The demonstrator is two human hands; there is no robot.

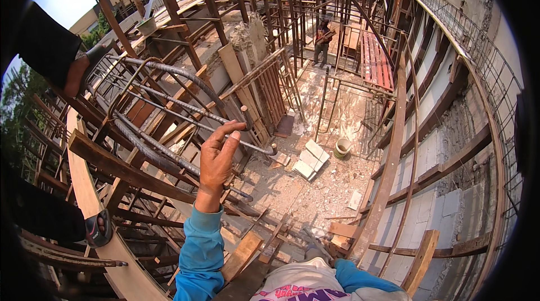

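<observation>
Nearest is the person's pale shirt [301,285], with a blue sleeve [201,256] running up to the bare left hand [216,161]. The fingers [225,128] are curled, thumb near index, at the upturned hook [246,114] of a steel bar. From where I stand I cannot tell whether they grip it or only overlap it. The right hand is out of view; only its sleeve [360,276] shows. The bars [180,71] lie left of and beyond the hand, as a sloping bundle with bent ends.

Assessment: sound handling would call for the whole palm around the shaft behind the hook, not fingertips alone. The thumb should stay out of the gaps between neighbouring bars, and a firm stance matters, as the ground looks well below.

Obstructions: a dark beam [129,169] crosses just below the bundle, and a sawn timber [242,256] lies beside the forearm. A co-worker's foot [75,78] is by the bundle's far end; another foot [99,228] stands on a pale plank [84,180].

Surroundings: white slabs [311,160] and a bucket [342,148] on the rubble floor; a second worker [322,45] beyond; wire mesh [478,45] along the right wall.
</observation>
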